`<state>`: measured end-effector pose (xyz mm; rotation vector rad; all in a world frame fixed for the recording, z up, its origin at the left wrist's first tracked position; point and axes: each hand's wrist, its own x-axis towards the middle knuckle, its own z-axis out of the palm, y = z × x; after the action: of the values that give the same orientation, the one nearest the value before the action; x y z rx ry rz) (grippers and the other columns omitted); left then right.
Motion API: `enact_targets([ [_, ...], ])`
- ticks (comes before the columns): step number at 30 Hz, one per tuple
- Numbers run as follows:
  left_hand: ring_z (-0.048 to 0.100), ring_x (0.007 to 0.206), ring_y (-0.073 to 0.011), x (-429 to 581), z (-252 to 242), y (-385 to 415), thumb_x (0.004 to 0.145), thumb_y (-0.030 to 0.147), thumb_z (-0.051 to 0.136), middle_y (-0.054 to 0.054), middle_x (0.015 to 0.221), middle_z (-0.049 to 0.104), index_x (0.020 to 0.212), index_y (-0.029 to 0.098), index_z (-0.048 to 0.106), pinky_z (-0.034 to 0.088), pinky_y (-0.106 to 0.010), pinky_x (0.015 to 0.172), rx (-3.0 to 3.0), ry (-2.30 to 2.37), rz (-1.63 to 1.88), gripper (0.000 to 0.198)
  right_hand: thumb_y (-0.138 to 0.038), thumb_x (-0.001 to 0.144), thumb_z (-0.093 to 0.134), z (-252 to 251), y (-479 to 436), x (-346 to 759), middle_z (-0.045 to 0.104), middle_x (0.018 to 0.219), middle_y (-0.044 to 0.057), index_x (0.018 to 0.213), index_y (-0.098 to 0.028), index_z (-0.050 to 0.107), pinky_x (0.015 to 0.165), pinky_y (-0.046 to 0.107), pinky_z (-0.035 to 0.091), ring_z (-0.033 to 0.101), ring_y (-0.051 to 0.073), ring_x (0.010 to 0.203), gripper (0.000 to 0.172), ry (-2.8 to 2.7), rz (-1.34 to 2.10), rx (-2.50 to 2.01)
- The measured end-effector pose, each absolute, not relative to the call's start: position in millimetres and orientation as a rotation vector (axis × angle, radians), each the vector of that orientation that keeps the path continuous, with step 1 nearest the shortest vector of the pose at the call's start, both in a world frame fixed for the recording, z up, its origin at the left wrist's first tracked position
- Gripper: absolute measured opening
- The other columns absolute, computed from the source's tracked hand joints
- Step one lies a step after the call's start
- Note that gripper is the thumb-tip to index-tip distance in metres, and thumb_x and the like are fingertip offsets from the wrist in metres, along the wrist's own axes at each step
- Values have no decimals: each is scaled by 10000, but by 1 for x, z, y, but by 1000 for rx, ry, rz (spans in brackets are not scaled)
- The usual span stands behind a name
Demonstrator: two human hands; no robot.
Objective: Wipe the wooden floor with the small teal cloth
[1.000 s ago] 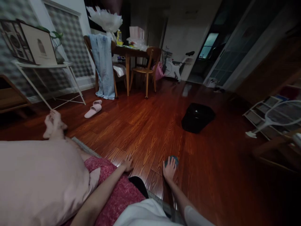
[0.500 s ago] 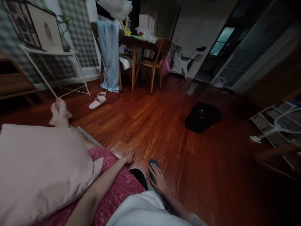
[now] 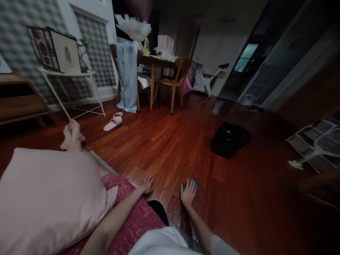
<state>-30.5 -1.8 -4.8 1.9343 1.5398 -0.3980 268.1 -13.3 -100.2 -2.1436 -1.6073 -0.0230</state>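
Observation:
My right hand (image 3: pixel 188 194) lies over a dark blue-green cloth (image 3: pixel 195 183) on the reddish wooden floor (image 3: pixel 164 148). Its fingers reach across the top of the cloth and hold it under the palm. To the left, my left hand (image 3: pixel 146 184) rests palm down with its fingers spread, by the edge of the dark red cover (image 3: pixel 140 219); nothing is in it. A dark rounded thing (image 3: pixel 158 209) that I cannot make out shows between my two arms.
A pale pink pillow (image 3: pixel 53 191) lies over the legs at left. A black bin (image 3: pixel 230 139) stands on the floor ahead right. Pink slippers (image 3: pixel 113 123), a wooden chair (image 3: pixel 172 80) and a white side table (image 3: pixel 67 73) are farther off. A white racket (image 3: pixel 318 147) leans at right.
My right hand has slid the cloth to the right and slightly away across the floor. My left hand has stayed in place, while the view has tilted a little upward.

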Motion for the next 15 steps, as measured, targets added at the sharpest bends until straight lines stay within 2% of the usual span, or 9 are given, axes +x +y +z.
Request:
enact_targets([
  [3, -30, 1535, -334, -31, -5, -1, 824, 506, 533, -124, 1684, -37, 1613, 160, 216, 124, -587, 1212, 1933, 1540, -388, 918, -481, 977, 259, -102, -6, 230, 321, 1629, 161, 1534, -116, 412, 1207, 537, 202, 190, 295, 1537, 683, -1834, 52, -2011],
  [8, -25, 1535, -338, -32, -3, -1, 838, 496, 538, -130, 1687, -22, 1605, 147, 245, 97, -580, 1220, 1930, 1539, -375, 892, -478, 993, 348, -100, -36, 210, 295, 1654, 60, 1565, -253, 359, 1221, 483, 239, 202, 238, 1539, 614, -2233, 124, -1677],
  [12, -6, 1538, -337, -31, -2, -1, 846, 482, 536, -131, 1687, -11, 1606, 159, 243, 117, -596, 1213, 1923, 1540, -382, 876, -436, 1001, 378, -99, -75, 257, 318, 1647, 37, 1576, -311, 315, 1220, 449, 271, 267, 217, 1519, 592, -2434, 182, -1451],
  [15, 6, 1539, -334, -31, -3, -1, 837, 465, 543, -123, 1689, 21, 1606, 184, 247, 124, -600, 1211, 1927, 1540, -364, 871, -439, 996, 379, -103, -94, 316, 364, 1626, 39, 1558, -323, 361, 1206, 464, 307, 315, 231, 1500, 574, -2365, 150, -1524],
])
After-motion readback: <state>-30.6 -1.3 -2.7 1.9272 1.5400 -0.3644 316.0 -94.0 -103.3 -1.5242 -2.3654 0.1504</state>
